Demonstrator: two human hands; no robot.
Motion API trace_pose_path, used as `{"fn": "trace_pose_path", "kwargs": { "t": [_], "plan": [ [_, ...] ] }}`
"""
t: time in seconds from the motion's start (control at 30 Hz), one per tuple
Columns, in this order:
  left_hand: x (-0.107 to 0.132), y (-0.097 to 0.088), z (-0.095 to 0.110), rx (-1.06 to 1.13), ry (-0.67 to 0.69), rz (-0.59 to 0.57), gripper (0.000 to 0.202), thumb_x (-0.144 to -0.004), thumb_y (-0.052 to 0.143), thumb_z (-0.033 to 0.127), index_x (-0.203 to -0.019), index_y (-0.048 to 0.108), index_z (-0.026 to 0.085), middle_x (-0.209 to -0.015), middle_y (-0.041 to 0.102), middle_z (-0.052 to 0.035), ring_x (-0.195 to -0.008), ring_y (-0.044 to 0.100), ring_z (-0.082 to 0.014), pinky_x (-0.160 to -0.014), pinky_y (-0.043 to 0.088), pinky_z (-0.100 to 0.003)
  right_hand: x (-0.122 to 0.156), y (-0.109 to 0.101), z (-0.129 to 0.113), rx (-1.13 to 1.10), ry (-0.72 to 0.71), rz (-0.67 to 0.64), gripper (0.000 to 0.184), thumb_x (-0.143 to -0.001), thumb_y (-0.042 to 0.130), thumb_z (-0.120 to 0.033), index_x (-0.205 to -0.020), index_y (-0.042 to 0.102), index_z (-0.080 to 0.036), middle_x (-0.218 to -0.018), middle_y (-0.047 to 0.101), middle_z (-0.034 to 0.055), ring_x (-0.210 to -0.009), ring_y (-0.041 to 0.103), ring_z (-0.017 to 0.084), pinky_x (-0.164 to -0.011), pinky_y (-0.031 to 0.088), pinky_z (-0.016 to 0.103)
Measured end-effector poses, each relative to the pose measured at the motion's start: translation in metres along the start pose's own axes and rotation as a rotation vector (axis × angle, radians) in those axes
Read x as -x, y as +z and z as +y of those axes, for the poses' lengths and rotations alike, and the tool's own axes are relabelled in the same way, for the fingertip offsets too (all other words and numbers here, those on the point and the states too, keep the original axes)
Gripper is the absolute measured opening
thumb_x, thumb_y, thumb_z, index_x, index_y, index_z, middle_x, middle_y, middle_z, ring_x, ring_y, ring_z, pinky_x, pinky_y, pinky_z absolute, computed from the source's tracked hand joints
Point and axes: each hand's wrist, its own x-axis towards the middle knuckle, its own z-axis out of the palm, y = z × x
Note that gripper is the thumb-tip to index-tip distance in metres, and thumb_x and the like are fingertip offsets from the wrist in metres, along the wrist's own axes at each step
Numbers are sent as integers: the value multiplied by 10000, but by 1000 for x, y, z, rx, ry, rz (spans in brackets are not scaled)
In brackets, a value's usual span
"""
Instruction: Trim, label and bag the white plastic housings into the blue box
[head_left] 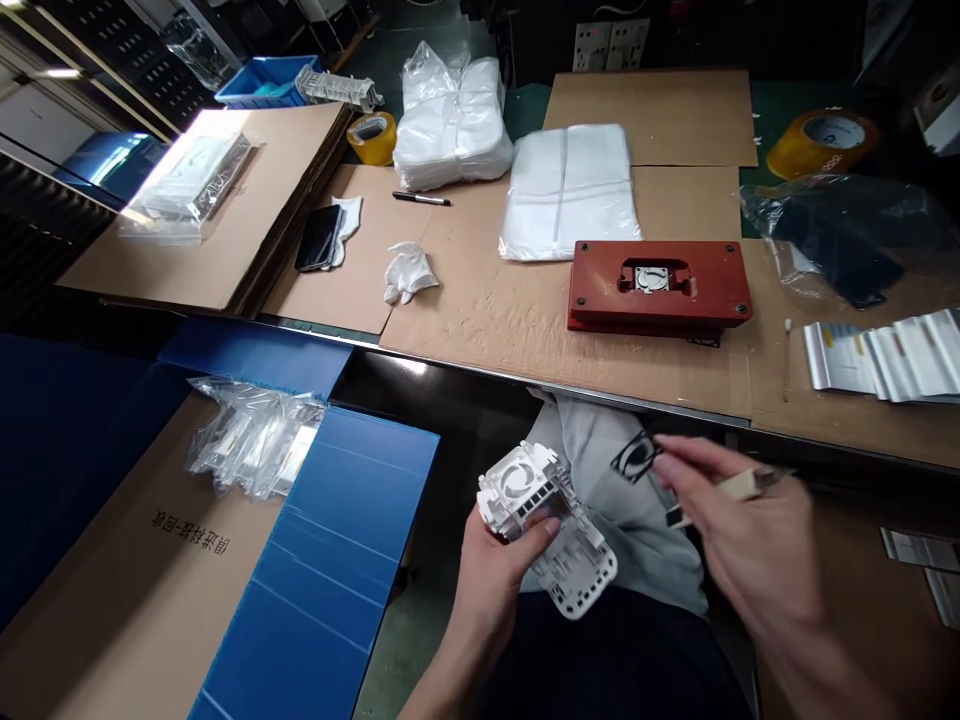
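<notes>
My left hand (499,565) is closed around a white plastic housing (574,560), held tilted above my lap. A round swirl-shaped opening shows on the square top of the housing. Between thumb and forefinger, my right hand (739,530) pinches a thin black square frame (636,457) with a round cut-out. A beige-handled tool (739,487) also lies in that hand, its kind unclear. The frame is to the right of the housing, apart from it. On the bench, a red fixture block (660,315) has a small whitish square piece (652,279) in its recess.
Stacks of white plastic bags (570,190), yellow tape rolls (821,143), a marker pen (421,199), a phone (319,238) and silvery strips (885,355) lie on the cardboard-covered bench. A blue-edged box (337,510) with bagged parts (255,440) stands at left, below the bench edge.
</notes>
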Motion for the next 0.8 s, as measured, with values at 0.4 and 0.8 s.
{"fn": "trace_pose_path", "kwargs": {
  "t": [0.4, 0.8],
  "plan": [
    [10, 0, 3, -396, 427, 39, 362, -755, 771, 190, -1084, 628, 236, -1052, 680, -33, -921, 644, -226, -796, 483, -286, 45, 47, -17, -232, 288, -349, 125, -822, 769, -354, -813, 719, -239, -1024, 685, 31, -789, 610, 169, -746, 499, 312],
    [10, -2, -1, -485, 550, 78, 280, -767, 751, 181, -1006, 639, 274, -1176, 621, -47, -1105, 602, -275, -923, 467, -356, 50, 54, -19, -353, 354, -342, 403, -822, 783, -343, -1187, 630, -272, -817, 660, -18, -737, 595, 153, -692, 496, 269]
  ]
}}
